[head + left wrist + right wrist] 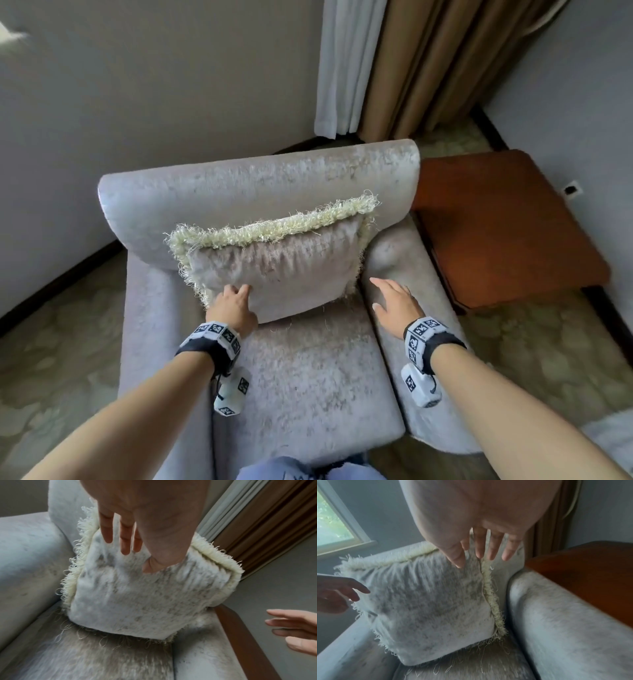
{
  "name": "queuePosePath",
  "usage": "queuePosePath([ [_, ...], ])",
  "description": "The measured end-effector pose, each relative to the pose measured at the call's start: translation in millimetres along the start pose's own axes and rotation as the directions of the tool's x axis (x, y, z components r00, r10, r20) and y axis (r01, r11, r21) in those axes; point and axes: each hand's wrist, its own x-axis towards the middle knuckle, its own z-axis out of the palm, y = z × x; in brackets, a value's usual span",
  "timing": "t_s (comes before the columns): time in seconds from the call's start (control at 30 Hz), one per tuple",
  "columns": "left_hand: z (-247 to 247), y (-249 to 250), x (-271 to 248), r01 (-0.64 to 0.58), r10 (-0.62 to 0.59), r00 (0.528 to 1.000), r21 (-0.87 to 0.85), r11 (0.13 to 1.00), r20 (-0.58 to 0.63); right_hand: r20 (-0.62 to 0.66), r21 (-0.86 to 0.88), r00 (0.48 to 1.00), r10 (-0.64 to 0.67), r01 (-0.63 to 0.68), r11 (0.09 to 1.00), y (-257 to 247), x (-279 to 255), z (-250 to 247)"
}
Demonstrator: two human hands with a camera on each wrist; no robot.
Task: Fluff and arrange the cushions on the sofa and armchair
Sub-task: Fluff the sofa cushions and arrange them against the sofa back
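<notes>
Wall (154,85) along the far left, dark skirting at its foot; patterned carpet (61,342) on the left, near side.

Armchair (308,370) in pale grey velvet fills the middle; left armrest, seat and right armrest run from near to far, rolled backrest across the far end.

Left hand (234,306) at the cushion's lower-left corner; fingers (126,539) fairly straight and laid on the cushion face, thumb pressing into the fabric and denting it; not curled round the edge as far as the views show.

Cushion (277,270) stands on the far part of the seat, leaning back on the backrest, slightly tilted with its right top corner higher; grey pile face, cream looped fringe (274,228) along the top and both sides; loose threads trail onto the seat below it.

Right hand (397,305) just right of the cushion, over the right armrest; fingers straight and spread, holding nothing; a gap shows between it and the cushion in the head view, whether the fingertips brush the fringe cannot be told.

White sheer curtain (346,68) and tan drape (438,68) in the far corner; brown wooden side table (507,233) beside the right armrest; wall socket (571,189) at far right.
</notes>
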Motion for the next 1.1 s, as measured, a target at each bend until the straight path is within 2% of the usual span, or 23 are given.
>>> queuePosePath([
  [0.17,-13,33,-27,-0.111,0.111,0.994,0.019,0.994,0.011,-0.064,0.024,0.998,0.027,-0.025,0.999,23,-47,-26],
  [0.27,-17,70,-50,-0.200,0.200,0.980,0.023,0.980,-0.010,-0.131,0.044,0.990,0.057,-0.052,0.998,54,-89,-44],
  [0.43,-15,156,-96,-0.340,0.342,0.939,0.068,0.938,-0.023,-0.202,0.083,0.970,0.138,-0.123,0.989,110,-169,-70],
  [0.53,-2,216,-131,-0.441,0.445,0.895,0.075,0.894,-0.034,-0.259,0.140,0.944,0.205,-0.173,0.975,148,-229,-82],
  [0.73,37,347,-203,-0.666,0.671,0.739,0.087,0.741,-0.065,-0.385,0.264,0.856,0.346,-0.257,0.930,232,-337,-93],
  [0.87,59,431,-239,-0.797,0.804,0.595,0.133,0.589,0.013,-0.438,0.355,0.765,0.472,-0.335,0.873,282,-394,-98],
  [1.1,94,580,-257,-0.912,0.914,0.383,0.214,0.350,0.137,-0.462,0.354,0.616,0.638,-0.532,0.770,376,-457,-110],
])
